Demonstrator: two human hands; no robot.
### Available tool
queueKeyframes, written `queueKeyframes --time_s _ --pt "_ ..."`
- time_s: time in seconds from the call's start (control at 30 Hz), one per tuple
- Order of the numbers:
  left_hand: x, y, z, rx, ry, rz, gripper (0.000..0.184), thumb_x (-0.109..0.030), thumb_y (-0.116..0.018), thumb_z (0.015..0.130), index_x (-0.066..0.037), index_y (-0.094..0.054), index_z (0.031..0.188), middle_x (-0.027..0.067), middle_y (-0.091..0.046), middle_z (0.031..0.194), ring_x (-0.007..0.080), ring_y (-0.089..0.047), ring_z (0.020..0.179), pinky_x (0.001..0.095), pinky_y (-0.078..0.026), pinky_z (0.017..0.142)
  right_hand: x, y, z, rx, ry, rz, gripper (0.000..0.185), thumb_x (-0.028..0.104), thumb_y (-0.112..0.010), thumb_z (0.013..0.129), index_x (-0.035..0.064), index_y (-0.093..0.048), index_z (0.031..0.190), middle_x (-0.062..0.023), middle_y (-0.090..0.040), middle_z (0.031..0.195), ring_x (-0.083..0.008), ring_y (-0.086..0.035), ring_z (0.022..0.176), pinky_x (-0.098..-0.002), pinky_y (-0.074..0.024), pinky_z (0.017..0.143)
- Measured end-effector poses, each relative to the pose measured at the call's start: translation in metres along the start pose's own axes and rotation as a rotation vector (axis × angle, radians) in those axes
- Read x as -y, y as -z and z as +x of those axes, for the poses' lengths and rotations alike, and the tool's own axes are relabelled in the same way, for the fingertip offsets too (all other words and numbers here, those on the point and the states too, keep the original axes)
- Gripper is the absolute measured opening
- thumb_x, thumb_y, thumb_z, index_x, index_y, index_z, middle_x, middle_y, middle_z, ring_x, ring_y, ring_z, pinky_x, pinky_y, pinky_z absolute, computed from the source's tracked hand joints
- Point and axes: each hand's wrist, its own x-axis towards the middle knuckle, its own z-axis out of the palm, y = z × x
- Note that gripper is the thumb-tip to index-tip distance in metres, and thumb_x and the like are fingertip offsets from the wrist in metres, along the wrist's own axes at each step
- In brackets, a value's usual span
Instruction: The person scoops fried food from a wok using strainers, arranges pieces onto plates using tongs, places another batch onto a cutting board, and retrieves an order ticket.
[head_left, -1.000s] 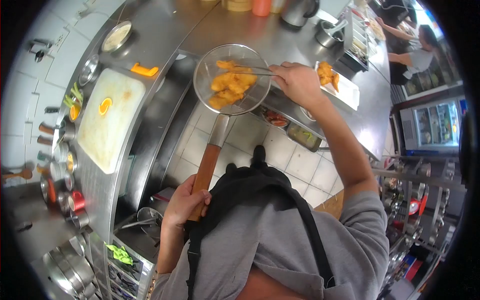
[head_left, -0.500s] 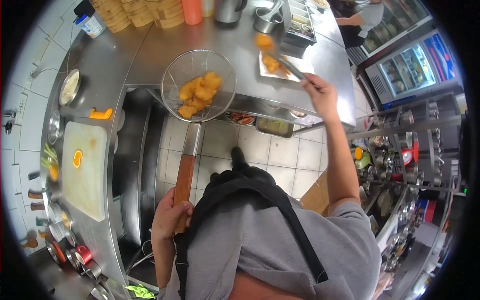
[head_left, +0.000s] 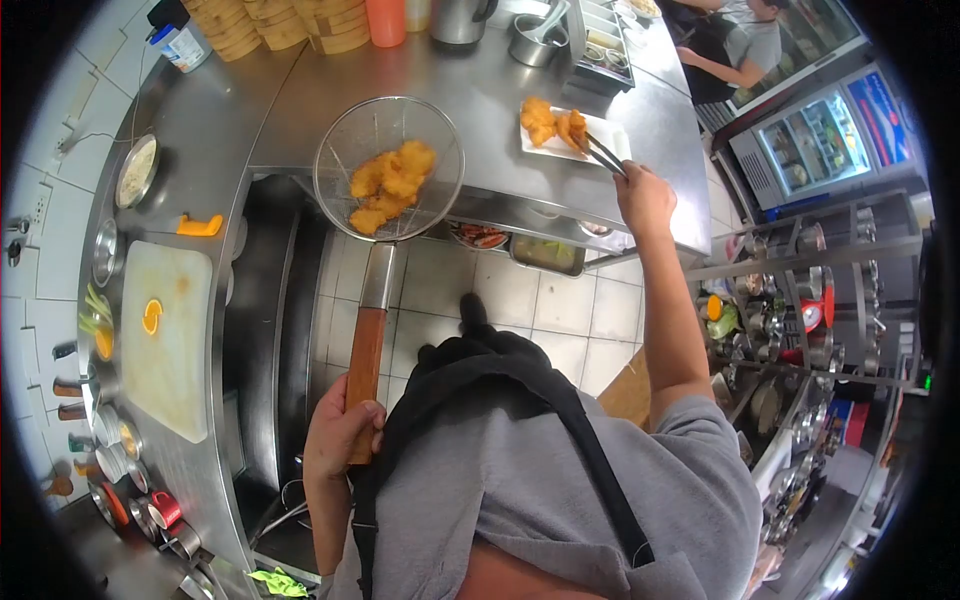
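The right hand [head_left: 648, 203] is clenched around the tongs [head_left: 604, 152], whose near end is hidden inside the fist. The left hand [head_left: 340, 435] grasps the wooden handle [head_left: 368, 345] of the strainer [head_left: 340, 160], its fingers mostly hidden behind the wood. The tong tips meet a fried piece [head_left: 572, 128] on the white plate [head_left: 616, 140]; whether they grip it cannot be told. Half a second earlier, the tongs carried a blurred piece above the plate's far edge; the strainer has barely shifted. More fried pieces [head_left: 395, 182] lie in the strainer, forward of the left hand, while the plate sits just beyond the right hand. Farther off, a co-worker [head_left: 750, 45] is cut off at the top.
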Motion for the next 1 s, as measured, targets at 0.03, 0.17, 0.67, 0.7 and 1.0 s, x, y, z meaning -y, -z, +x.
queueKeyframes --time_s 0.03,0.17,0.67,0.7,1.0 --pt "0.001 0.001 0.0 0.006 -0.001 -0.005 0.038 -0.006 -0.058 0.086 0.001 -0.048 0.122 0.0062 -0.057 0.07 0.0142 -0.052 0.048 0.0263 -0.044 0.047 0.002 0.001 0.0 0.005 -0.001 -0.013 0.018 0.029 -0.062 0.091 0.0119 -0.067 0.096 -0.0126 -0.069 0.093 -0.0369 -0.068 0.085 -0.0478 -0.0526 0.075" --pt "0.004 0.008 -0.001 0.003 -0.021 -0.012 0.039 -0.006 -0.058 0.086 0.002 -0.048 0.124 0.0065 -0.057 0.069 0.0144 -0.052 0.048 0.0268 -0.044 0.047 0.004 0.02 -0.002 -0.005 0.014 -0.038 0.019 0.028 -0.063 0.09 0.0129 -0.069 0.101 -0.0115 -0.07 0.094 -0.0364 -0.068 0.087 -0.0462 -0.053 0.076" --pt "0.009 0.018 -0.011 0.002 -0.013 -0.003 0.031 -0.008 -0.057 0.09 0.0 -0.048 0.118 0.0059 -0.057 0.073 0.0134 -0.054 0.052 0.026 -0.045 0.051 0.187 0.055 -0.02 -0.106 1.03 -0.098 0.032 0.013 -0.06 0.083 0.0102 -0.067 0.114 -0.004 -0.061 0.087 -0.0215 -0.062 0.084 -0.036 -0.0504 0.07" --pt "0.009 0.018 -0.012 0.001 -0.014 -0.003 0.031 -0.008 -0.057 0.09 0.0 -0.048 0.118 0.0059 -0.057 0.073 0.0134 -0.054 0.052 0.026 -0.045 0.051 0.189 0.049 -0.018 -0.107 1.031 -0.097 0.032 0.013 -0.06 0.083 0.0102 -0.067 0.114 -0.004 -0.061 0.087 -0.0215 -0.062 0.084 -0.036 -0.0504 0.07" --pt "0.007 0.018 -0.019 0.03 0.004 0.037 0.032 -0.008 -0.059 0.088 0.0 -0.05 0.117 0.005 -0.057 0.073 0.0139 -0.054 0.052 0.0263 -0.045 0.051 0.176 0.053 0.019 -0.132 1.238 -0.131 0.035 0.012 -0.058 0.081 0.0111 -0.066 0.115 -0.0029 -0.06 0.085 -0.0205 -0.061 0.082 -0.036 -0.0507 0.069"
